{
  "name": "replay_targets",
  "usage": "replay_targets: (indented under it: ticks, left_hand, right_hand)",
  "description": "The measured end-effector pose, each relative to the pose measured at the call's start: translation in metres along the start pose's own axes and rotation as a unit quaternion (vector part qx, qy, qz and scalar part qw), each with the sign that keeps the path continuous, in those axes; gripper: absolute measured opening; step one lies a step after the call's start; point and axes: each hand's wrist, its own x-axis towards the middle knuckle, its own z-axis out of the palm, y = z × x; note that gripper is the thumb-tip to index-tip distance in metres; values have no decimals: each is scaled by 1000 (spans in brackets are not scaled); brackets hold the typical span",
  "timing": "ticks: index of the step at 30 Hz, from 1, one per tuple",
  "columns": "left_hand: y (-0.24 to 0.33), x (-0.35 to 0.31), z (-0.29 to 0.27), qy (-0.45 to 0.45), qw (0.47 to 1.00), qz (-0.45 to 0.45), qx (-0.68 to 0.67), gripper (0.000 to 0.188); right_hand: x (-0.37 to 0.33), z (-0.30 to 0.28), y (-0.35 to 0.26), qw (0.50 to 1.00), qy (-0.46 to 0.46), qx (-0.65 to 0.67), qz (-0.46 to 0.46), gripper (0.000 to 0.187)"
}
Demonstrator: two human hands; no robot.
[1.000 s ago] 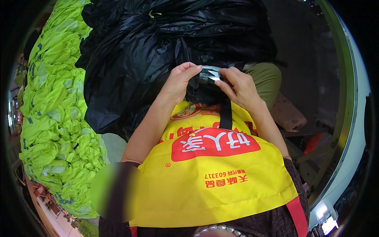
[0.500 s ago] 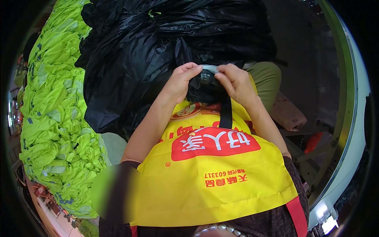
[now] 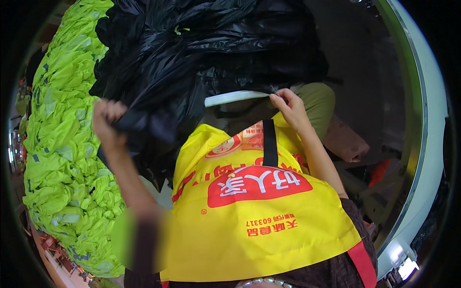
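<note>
A large heap of thin, shiny black fabric (image 3: 240, 45) lies in front of me. Out at the left, my left hand (image 3: 110, 117) is a blurred fist closed on a bunched part of it, stretched away from the rest. My right hand (image 3: 290, 108) pinches with thumb and fingers at the fabric's near edge; a faint pale wisp shows by the fingertips, too small to name. Between the hands runs a long white strip (image 3: 235, 98), partly under the fabric, its right end close to my right fingertips.
Bright yellow-green crumpled fabric pieces (image 3: 62, 139) are piled along the left. A scrap of green (image 3: 181, 30) rests on the black heap. My yellow apron (image 3: 259, 225) covers my lap. A brownish block (image 3: 346, 144) and a curved pale edge (image 3: 413, 86) stand at the right.
My hands were close together at the fabric's near edge. The left has swung far left with bunched black fabric, while the right stays near its place. More of the white strip shows.
</note>
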Motion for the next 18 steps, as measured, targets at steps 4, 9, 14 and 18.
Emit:
replay_targets:
  ticks: [4,9,14,18]
  left_hand:
    - [1,-51,-45,-119,787,-191,575,24]
    - [-140,-92,-16,-313,525,-418,672,32]
    - [-239,-58,-79,-176,576,-445,663,37]
    - [-273,-48,-67,-95,568,-442,688,55]
  right_hand:
    - [-1,-25,19,998,32,38,24,16]
    - [9,-46,36,994,81,70,-8,13]
    - [13,-87,27,955,196,-212,-68,17]
    - [15,-97,74,939,267,-209,-56,17]
